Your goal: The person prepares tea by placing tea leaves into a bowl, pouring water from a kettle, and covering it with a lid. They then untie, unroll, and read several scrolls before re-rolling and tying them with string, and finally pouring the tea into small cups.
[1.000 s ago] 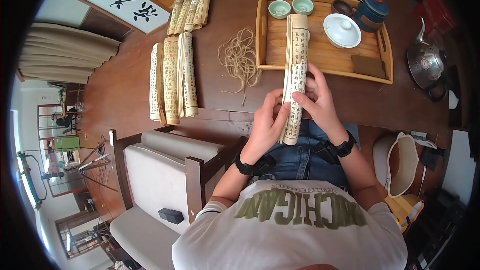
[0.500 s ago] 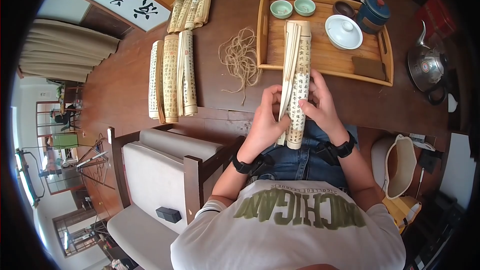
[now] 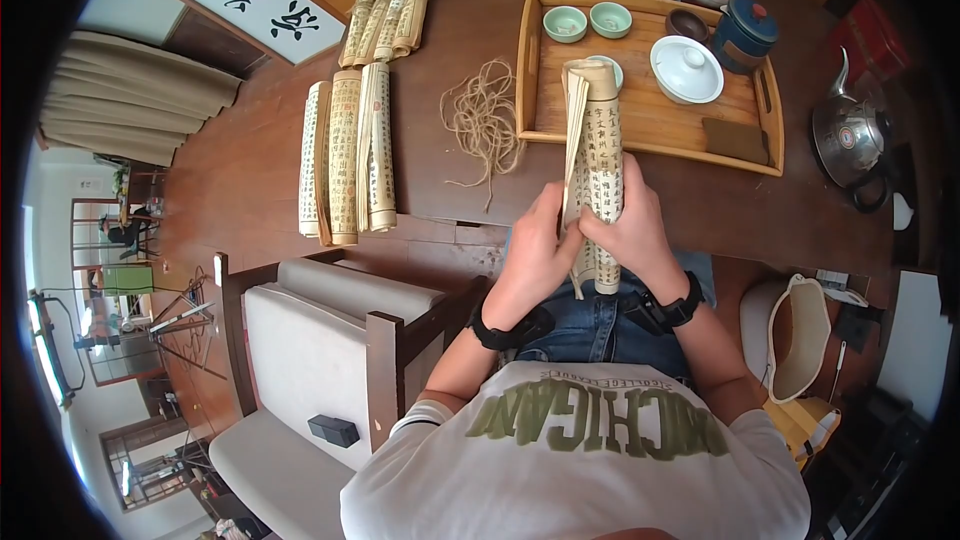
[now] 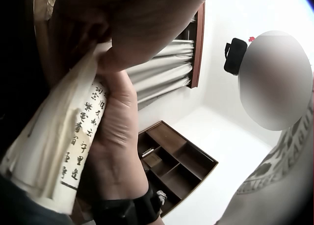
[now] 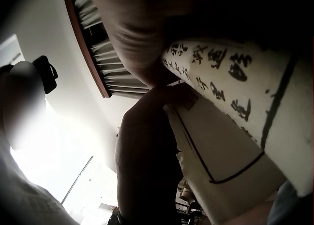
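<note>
In the head view, a rolled paper scroll (image 3: pixel 606 175) with black handwritten characters stands lengthwise before the person, its far end over the tray edge. Loose, layered paper edges fan out along its left side. The left hand (image 3: pixel 533 258) grips those loose layers, thumb on the near face. From the other side the right hand (image 3: pixel 642 232) holds the rolled part, its thumb lying across the front close to the left thumb. Most fingers are hidden behind the paper. Up close in the right wrist view, a partly unrolled sheet (image 5: pixel 221 156) hangs beside the roll (image 5: pixel 230 83).
A tangle of twine (image 3: pixel 485 125) lies on the dark table (image 3: pixel 450 185), left of a wooden tray (image 3: pixel 650 145) with green cups, a white lidded bowl (image 3: pixel 687 70) and a blue jar (image 3: pixel 745 32). More scrolls (image 3: pixel 345 155) lie to the left. A metal kettle (image 3: pixel 850 130) stands right.
The scroll has shifted slightly toward the person and turned in the hands, its layers now fanned out on the left. Both thumbs have come closer together on its front.
</note>
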Demonstrator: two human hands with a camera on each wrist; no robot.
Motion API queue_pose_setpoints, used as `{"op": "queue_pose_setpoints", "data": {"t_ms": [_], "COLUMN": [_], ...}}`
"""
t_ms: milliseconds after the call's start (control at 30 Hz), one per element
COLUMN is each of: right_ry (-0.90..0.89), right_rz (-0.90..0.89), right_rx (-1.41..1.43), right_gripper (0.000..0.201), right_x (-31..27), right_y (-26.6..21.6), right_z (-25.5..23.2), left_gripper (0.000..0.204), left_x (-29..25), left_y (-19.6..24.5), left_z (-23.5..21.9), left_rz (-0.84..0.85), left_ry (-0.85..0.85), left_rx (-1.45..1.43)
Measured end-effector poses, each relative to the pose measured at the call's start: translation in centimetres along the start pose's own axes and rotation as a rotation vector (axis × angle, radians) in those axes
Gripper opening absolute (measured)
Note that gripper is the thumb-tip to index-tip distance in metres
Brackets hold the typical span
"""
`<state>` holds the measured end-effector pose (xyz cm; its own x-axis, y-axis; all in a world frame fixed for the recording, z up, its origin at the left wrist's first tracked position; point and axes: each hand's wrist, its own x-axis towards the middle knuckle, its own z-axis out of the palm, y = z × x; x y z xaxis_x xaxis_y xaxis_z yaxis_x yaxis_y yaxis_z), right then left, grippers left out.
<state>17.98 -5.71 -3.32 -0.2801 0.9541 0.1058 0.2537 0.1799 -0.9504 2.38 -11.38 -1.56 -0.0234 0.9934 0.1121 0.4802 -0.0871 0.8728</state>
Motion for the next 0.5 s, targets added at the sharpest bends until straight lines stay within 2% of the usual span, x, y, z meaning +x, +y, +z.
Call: {"op": "queue_pose_setpoints", "data": {"t_ms": [100,233,300,333,500], "right_ry": [0.085,0.181,0.198,0.211,0.206], "right_rz": [0.052,0.057,0.045,-0.014,0.126], "right_rx": [-0.131,-0.107,-0.091,-0.05,-0.039], "right_gripper": [0.071,0.076,0.078,0.077,0.066], "right_x": [0.0,0.3,0.4,0.6,0.7], "right_y": [-0.8,-1.1,-0.3,0.4,0.5], "right_z": [-0.6,-1.9,-2.5,-2.7,-3.1], "left_gripper": [0.032,0.033,0.032,0.032,0.033], "left_x": [-0.3,-0.9,-1.0,-1.0,-0.9], "left_y": [0.4,0.2,0.7,0.9,-0.1], "left_z": [-0.4,-0.7,-1.1,-1.4,-2.1], "left_rz": [-0.04,-0.089,-0.177,-0.221,-0.295], "left_ry": [0.013,0.012,-0.001,-0.009,-0.034], "left_rx": [-0.095,-0.237,-0.356,-0.415,-0.514]}}
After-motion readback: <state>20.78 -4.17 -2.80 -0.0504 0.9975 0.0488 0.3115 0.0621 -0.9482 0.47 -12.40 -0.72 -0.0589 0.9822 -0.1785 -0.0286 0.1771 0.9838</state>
